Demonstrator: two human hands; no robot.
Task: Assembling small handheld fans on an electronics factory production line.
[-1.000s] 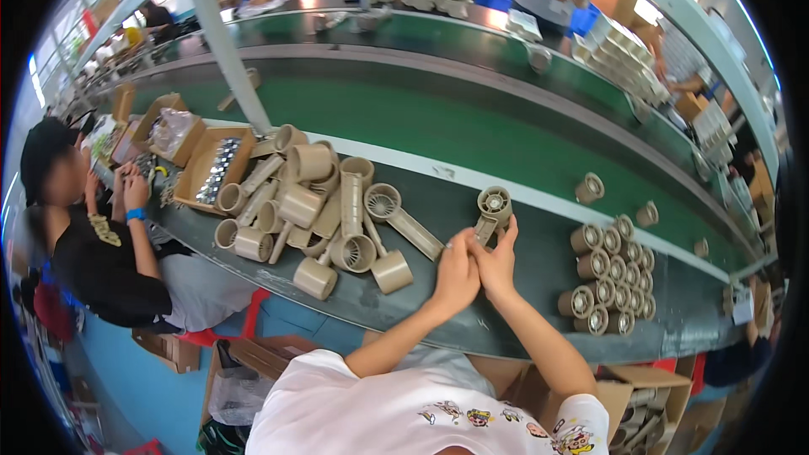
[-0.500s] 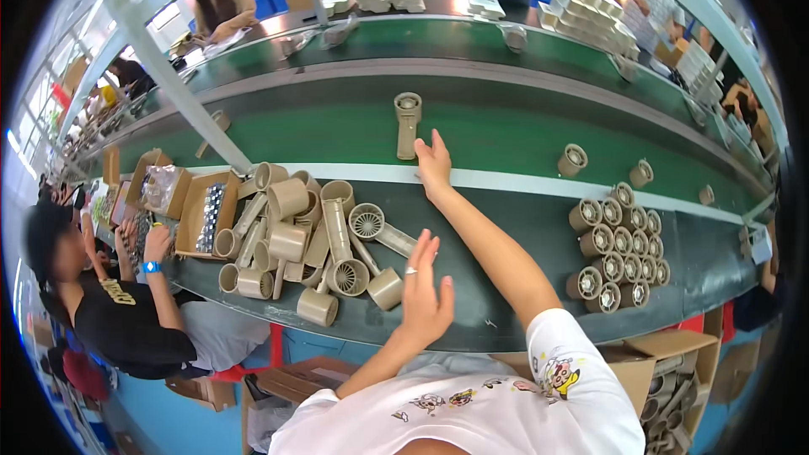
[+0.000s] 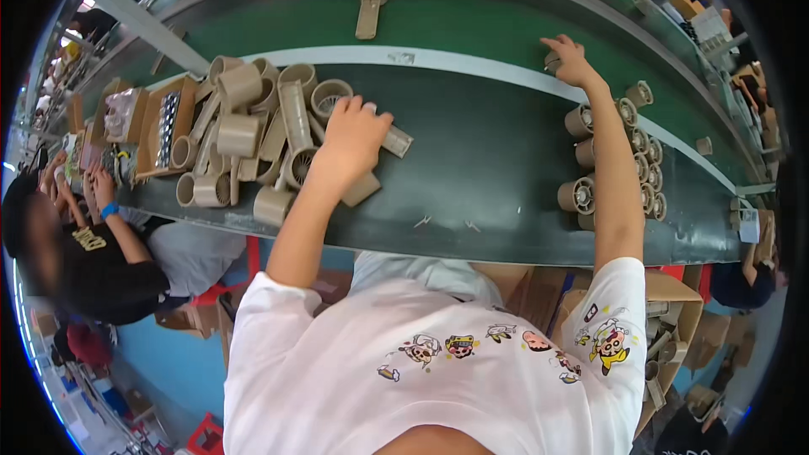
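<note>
My right hand reaches out over the green belt. Its fingers bend round a small beige round fan core, which the hand partly covers. On the left, my left hand curls over a beige fan housing with a flat handle, at the right edge of a heap of such housings. Most of its grip is hidden under the palm. One more housing with a round core in its ring lies apart on the belt.
Stacked fan cores stand on the dark worktop, partly behind my right forearm. Another core sits beyond them. Cardboard boxes of small parts are at the left, near a co-worker. A metal post rises there.
My view has tilted down and turned. My right hand has moved right, from beside the lone housing to the fan core. My left hand has moved left and forward onto the heap's edge.
</note>
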